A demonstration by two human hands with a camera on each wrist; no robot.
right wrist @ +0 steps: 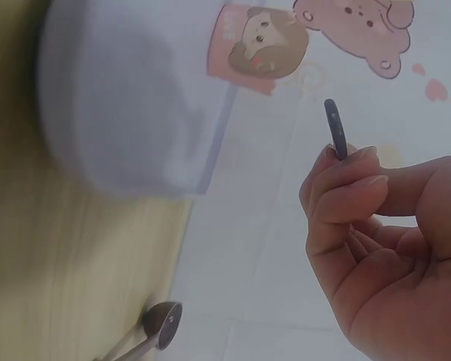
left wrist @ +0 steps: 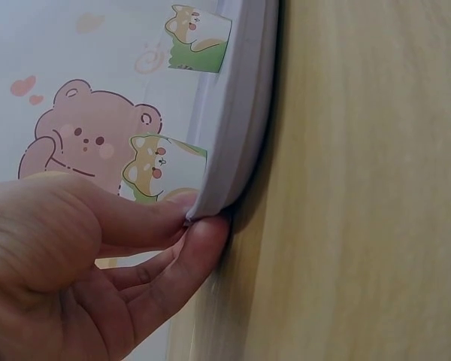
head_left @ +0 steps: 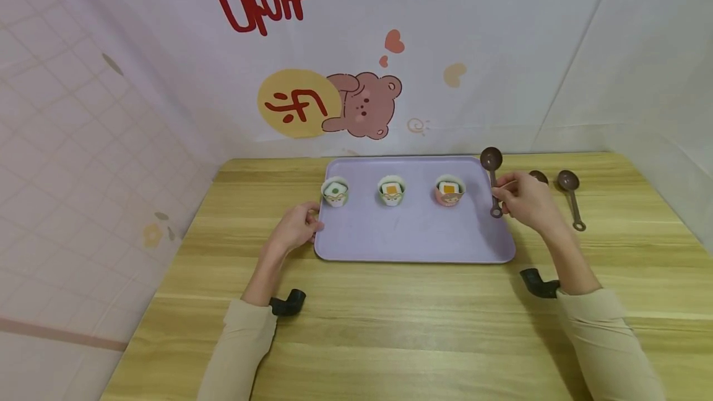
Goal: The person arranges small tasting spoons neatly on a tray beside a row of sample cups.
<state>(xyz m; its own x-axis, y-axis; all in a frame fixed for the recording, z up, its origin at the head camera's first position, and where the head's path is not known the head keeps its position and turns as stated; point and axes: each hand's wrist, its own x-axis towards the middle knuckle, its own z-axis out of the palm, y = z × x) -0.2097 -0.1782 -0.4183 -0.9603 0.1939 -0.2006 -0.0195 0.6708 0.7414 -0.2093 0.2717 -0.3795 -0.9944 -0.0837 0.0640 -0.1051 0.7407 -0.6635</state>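
My left hand (head_left: 295,226) pinches the left rim of a lavender tray (head_left: 412,234), thumb above and fingers below, as the left wrist view shows. Three small paper cups stand in a row on the tray: a green one (head_left: 336,200) at left, another green one (head_left: 392,201) in the middle and a pink one (head_left: 448,200) at right. Each has a white square piece inside. My right hand (head_left: 523,200) pinches a brown measuring spoon (head_left: 491,159) by its handle, over the tray's right edge. In the right wrist view only the handle end (right wrist: 335,129) shows past the fingers.
Right of my right hand, another brown spoon (head_left: 568,181) lies on the wooden table (head_left: 390,327). Beside it is a further brown spoon (head_left: 538,176), partly hidden by the hand. A white printed curtain (head_left: 479,30) hangs behind the table.
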